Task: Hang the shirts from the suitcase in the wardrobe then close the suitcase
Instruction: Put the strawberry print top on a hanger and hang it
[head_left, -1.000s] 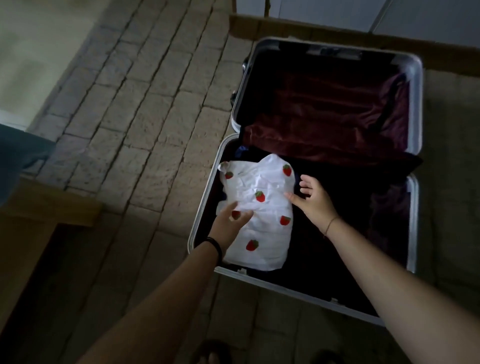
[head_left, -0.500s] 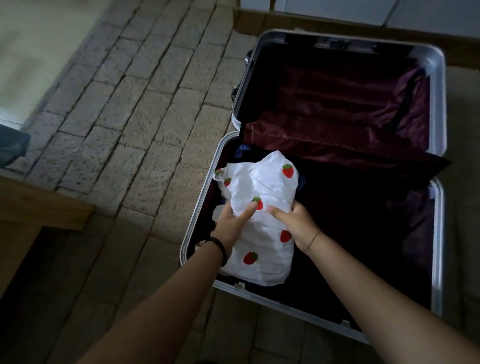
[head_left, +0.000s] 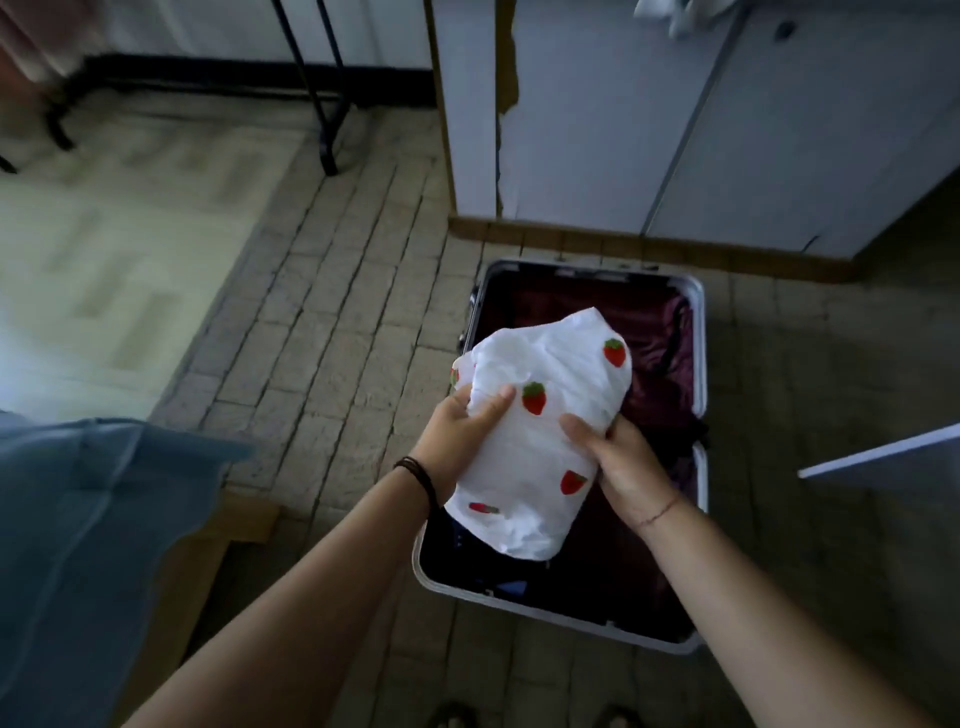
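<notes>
Both hands grip the folded white strawberry shirt (head_left: 540, 431) from its sides, left hand (head_left: 457, 441) and right hand (head_left: 623, 467) set apart, holding it above the open suitcase (head_left: 545, 618) on the floor (head_left: 337, 338) near the wardrobe (head_left: 597, 130); loosely bunched, it could slip open and trail on the floor.

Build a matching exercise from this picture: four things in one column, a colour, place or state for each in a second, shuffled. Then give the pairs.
Things
1. shirt
2. suitcase
3. wristband
4. wardrobe

Descriptions
A. black, round the left wrist
B. lying open on the floor
C. white with red strawberries, gripped by the left hand and right hand
D. pale grey, standing beyond the suitcase

Pairs: 1-C, 2-B, 3-A, 4-D
</notes>
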